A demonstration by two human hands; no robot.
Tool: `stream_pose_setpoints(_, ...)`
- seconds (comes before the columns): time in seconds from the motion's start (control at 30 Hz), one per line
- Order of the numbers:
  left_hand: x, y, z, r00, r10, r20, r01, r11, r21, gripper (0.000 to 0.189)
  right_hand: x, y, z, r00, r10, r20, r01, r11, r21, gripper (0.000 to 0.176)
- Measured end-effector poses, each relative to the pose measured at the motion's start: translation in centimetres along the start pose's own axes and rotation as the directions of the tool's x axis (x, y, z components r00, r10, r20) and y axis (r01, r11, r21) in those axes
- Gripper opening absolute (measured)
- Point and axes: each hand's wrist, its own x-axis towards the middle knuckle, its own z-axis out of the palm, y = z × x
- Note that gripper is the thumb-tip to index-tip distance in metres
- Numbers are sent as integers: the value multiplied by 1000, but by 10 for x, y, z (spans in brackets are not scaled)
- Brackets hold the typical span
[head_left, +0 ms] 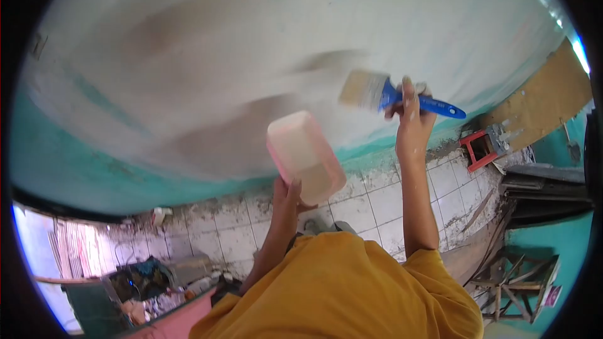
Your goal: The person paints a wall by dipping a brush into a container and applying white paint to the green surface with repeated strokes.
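Note:
My right hand is closed round the blue handle of a wide paintbrush, its pale bristles pointing left in front of the wall. White smears mark the fingers. Lower and to the left, my left hand grips a pink-rimmed plastic container by its near end. Whitish liquid shows inside the container, which is held tilted below the brush. The wall is coated white over most of its face, with greyish patches and turquoise along the bottom.
White floor tiles, stained with dirt, run along the wall's foot. A red stool stands at right near a brown board. Dark stacked sheets and a wooden frame lie further right. Clutter fills a box at lower left.

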Motion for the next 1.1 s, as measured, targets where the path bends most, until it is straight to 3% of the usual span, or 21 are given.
stream_pose_setpoints(0.17, 1, 1, 12, 997, 76, 35, -78, 995, 68, 63, -65, 6, -15, 972, 185, 148, -179, 982, -53, 24)
stream_pose_setpoints(0.23, -3, -1, 17, 996, 81, 31, -83, 995, 64, 66, -83, 8, -22, 949, 184, 255, -174, 983, -61, 22)
stream_pose_setpoints(0.3, -7, -2, 22, 996, 83, 35, -85, 995, 61, 68, -96, 14, -27, 939, 232, 254, -221, 973, -72, 22)
stream_pose_setpoints(0.37, -11, -5, 27, 997, 65, 33, -67, 994, 82, 69, -102, 18, -36, 933, 127, 336, 27, 908, -419, 22)
stream_pose_setpoints(0.5, -26, -7, 45, 999, 45, 21, -47, 996, 82, 68, -103, 16, -56, 888, 202, 413, 100, 792, -602, 20)
stream_pose_setpoints(0.6, -33, -14, 60, 991, 127, 51, -130, 990, 55, 67, -97, 5, -71, 874, 183, 450, 133, 801, -584, 20)
stream_pose_setpoints(0.63, -33, -17, 63, 990, 133, 45, -136, 989, 63, 67, -98, 2, -74, 873, 184, 452, 133, 801, -584, 20)
stream_pose_setpoints(0.7, -39, -20, 67, 989, 142, 34, -144, 987, 69, 67, -102, -2, -80, 951, 151, 268, -50, 936, -348, 22)
stream_pose_setpoints(0.73, -43, -20, 70, 992, 127, 23, -129, 987, 99, 65, -101, -4, -83, 950, 153, 273, -51, 937, -346, 22)
stream_pose_setpoints(0.83, -52, -23, 76, 994, 105, -6, -103, 988, 115, 62, -97, -12, -97, 987, 143, 71, -118, 954, -277, 28)
stream_pose_setpoints(1.1, -73, -40, 84, 995, 83, -50, -82, 996, 29, 72, -86, -8, -124, 988, 136, 75, -105, 941, -322, 34)
